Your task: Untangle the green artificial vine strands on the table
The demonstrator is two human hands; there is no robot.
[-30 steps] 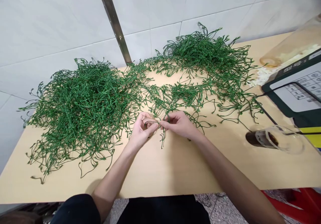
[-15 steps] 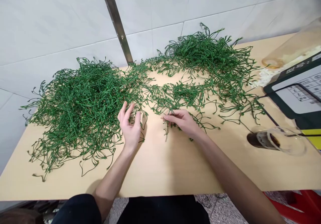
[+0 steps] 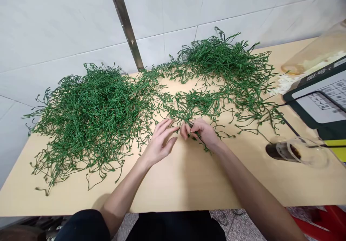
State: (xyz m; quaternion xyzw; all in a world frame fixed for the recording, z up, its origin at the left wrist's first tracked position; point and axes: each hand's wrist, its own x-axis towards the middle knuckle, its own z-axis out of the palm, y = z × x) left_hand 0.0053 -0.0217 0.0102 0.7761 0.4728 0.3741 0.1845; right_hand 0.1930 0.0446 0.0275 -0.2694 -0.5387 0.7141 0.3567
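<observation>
My right hand (image 3: 198, 131) is closed on thin green artificial stems (image 3: 201, 140), whose ends stick out below the fingers. Close beside it on the left, my left hand (image 3: 162, 142) has its fingers stretched out and the thumb apart, with nothing seen in its grasp. Its fingertips come near the right hand's fingers. A large tangled heap of green stems (image 3: 89, 107) lies to the left of my hands. Looser stems (image 3: 201, 100) are spread just beyond my fingers.
A second heap of stems (image 3: 221, 57) lies at the back right. On the right stand a clear cup with dark drink (image 3: 283, 151), a dark labelled box (image 3: 319, 100) and a bag with white bits (image 3: 308, 66). A metal bracket (image 3: 127, 28) rises against the tiled wall (image 3: 67, 17).
My left hand has moved right, away from the big heap, to beside the right hand. The right hand stays almost in place, its fingers curled further around the stems.
</observation>
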